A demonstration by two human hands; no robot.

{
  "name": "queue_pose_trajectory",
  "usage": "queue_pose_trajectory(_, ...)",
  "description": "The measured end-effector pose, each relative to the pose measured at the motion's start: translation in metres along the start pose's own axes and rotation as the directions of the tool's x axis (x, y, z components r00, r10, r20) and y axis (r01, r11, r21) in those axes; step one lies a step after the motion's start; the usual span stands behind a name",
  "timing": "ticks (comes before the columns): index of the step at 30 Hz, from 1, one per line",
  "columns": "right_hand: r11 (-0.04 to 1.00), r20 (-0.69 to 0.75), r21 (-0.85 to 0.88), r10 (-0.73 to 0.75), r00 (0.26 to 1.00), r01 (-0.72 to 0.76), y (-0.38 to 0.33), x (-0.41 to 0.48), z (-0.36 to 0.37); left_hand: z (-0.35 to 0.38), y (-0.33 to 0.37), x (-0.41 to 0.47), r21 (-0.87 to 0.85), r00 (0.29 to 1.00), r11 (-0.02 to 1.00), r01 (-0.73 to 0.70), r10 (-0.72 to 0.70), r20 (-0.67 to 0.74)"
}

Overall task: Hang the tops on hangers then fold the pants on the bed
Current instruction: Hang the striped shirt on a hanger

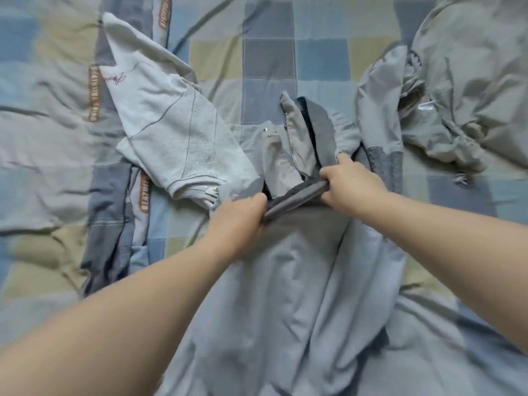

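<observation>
At frame centre, the left hand [243,212] and right hand [348,184] each curl their fingers round the grey band [297,197] of the light blue garment [300,281] lying on the bed [268,52]. Best, I judge, to pull the band taut and level; then smooth the creases below.

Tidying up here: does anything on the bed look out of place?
Nothing damaged or spilled. The pants, gripped at the waistband by the left hand and right hand, have their zip open; a pale garment lies crumpled at the right.
</observation>
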State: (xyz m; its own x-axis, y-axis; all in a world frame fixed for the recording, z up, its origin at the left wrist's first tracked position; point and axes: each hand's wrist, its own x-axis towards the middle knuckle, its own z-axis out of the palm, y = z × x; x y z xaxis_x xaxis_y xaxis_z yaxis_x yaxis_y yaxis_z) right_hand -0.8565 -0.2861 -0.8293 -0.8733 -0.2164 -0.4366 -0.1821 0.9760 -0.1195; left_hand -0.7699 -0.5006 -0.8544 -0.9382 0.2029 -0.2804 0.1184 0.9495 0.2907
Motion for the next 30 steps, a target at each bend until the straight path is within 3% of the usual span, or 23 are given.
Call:
queue_pose_trajectory(2,1.000,0.005,-0.014,0.026,1.000,-0.026,0.002,-0.052,-0.036,-0.038,0.015,-0.042,0.023,0.990,0.995,0.100,-0.102,0.096)
queue_pose_trajectory(4,0.999,-0.029,0.025,0.026,0.999,-0.025,0.004,-0.102,-0.085,-0.086,0.039,-0.082,-0.043,0.984,0.988,0.147,-0.142,0.106)
queue_pose_trajectory(9,0.983,-0.222,0.163,-0.042,0.974,0.079,0.011,-0.235,-0.214,-0.229,0.113,-0.157,-0.275,0.968,0.938,0.212,-0.239,-0.070)
queue_pose_trajectory(13,0.902,-0.226,0.402,-0.073,0.971,0.161,0.014,-0.337,-0.293,-0.299,0.157,-0.211,-0.511,0.900,0.824,0.244,-0.388,-0.196)
queue_pose_trajectory(17,0.799,-0.334,0.558,-0.030,0.942,0.223,0.004,-0.431,-0.348,-0.341,0.195,-0.247,-0.704,0.853,0.703,0.103,-0.427,-0.301)
queue_pose_trajectory(21,0.645,-0.455,0.718,0.152,0.877,0.261,-0.009,-0.507,-0.369,-0.369,0.228,-0.264,-0.763,0.908,0.627,-0.158,-0.212,-0.361)
queue_pose_trajectory(24,0.556,-0.544,0.778,0.362,0.756,0.293,-0.030,-0.554,-0.368,-0.390,0.246,-0.273,-0.743,0.923,0.583,-0.329,0.033,-0.383)
queue_pose_trajectory(30,0.440,-0.577,0.814,0.688,0.441,0.378,-0.105,-0.640,-0.336,-0.428,0.266,-0.309,-0.704,0.806,0.413,-0.577,0.428,-0.409)
